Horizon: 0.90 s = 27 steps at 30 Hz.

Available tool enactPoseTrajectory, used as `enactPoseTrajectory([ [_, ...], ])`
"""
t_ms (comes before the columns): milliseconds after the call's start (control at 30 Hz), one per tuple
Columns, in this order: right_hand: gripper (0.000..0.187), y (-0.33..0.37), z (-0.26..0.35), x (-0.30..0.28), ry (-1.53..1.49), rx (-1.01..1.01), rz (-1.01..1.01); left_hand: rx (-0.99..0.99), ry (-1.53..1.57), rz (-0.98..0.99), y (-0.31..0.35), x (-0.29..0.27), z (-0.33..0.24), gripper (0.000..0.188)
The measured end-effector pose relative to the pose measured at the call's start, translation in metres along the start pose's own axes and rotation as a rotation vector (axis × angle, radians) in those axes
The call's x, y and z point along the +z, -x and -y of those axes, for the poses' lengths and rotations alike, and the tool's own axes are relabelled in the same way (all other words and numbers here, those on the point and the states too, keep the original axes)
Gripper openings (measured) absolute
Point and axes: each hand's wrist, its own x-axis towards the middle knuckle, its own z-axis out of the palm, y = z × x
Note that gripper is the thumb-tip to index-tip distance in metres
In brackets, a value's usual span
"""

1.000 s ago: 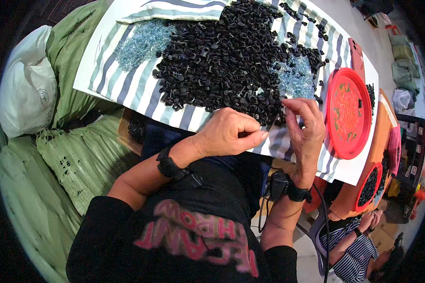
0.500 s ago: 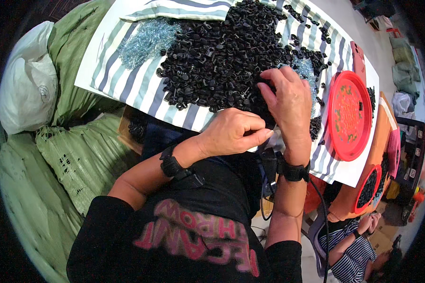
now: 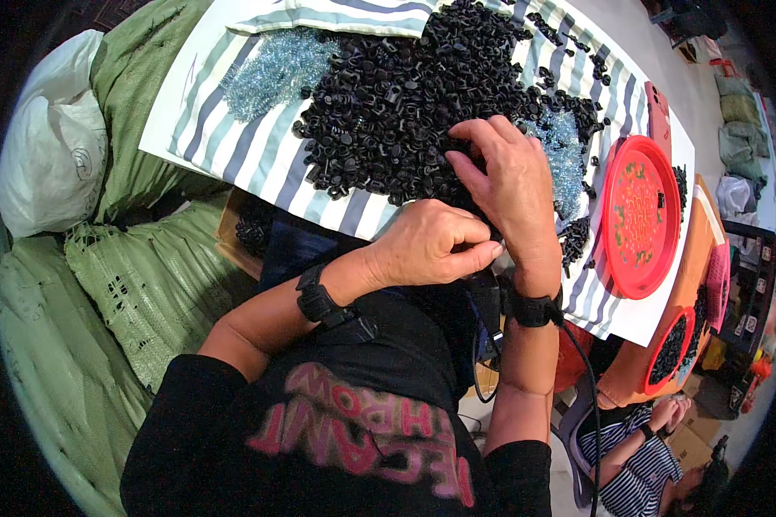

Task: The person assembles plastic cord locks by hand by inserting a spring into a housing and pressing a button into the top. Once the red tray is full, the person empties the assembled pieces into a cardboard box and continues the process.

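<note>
A large heap of small black plastic pieces (image 3: pixel 388 103) lies on a striped cloth (image 3: pixel 267 172). My left hand (image 3: pixel 431 244) is closed at the heap's near edge, thumb pressed against the curled forefinger. Whatever it may hold is too small to make out. Just to its right, my right hand (image 3: pixel 510 185) hovers low over the near right part of the heap, its thumb and fingers bent but apart. Nothing shows between them. Pale blue, shiny, fine pieces that look like tiny springs (image 3: pixel 276 76) form a pile at the left; a smaller shiny pile (image 3: pixel 562 159) lies beyond my right hand.
A red round tray (image 3: pixel 616 258) stands right of the cloth, near a pink-red phone-like slab (image 3: pixel 658 108). Green woven sacks (image 3: pixel 147 293) and a white sack (image 3: pixel 47 172) crowd the left. A black cable (image 3: pixel 591 379) runs by my right wrist. Another person (image 3: pixel 642 474) sits at lower right.
My right hand has moved slightly left and up over the black pieces, its thumb and fingers still apart. My left hand stays closed in nearly the same place.
</note>
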Motion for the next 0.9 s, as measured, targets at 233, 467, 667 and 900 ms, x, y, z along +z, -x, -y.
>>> enactPoseTrajectory([
  [233, 0.022, 0.030, 0.000, -0.010, -0.015, 0.095, -0.062, 0.005, -0.014, -0.003, 0.001, -0.002, 0.000, 0.026],
  [467, 0.026, 0.079, -0.009, -0.022, -0.073, 0.313, -0.157, -0.008, -0.008, 0.057, -0.001, -0.007, -0.001, 0.030],
  [667, 0.032, 0.094, -0.002, -0.021, -0.037, 0.353, -0.152, -0.369, 0.266, 0.093, 0.004, -0.024, -0.011, 0.023],
  [900, 0.031, 0.092, 0.002, -0.012, -0.047, 0.313, -0.172, -0.335, 0.071, 0.053, 0.008, -0.049, -0.008, 0.020],
])
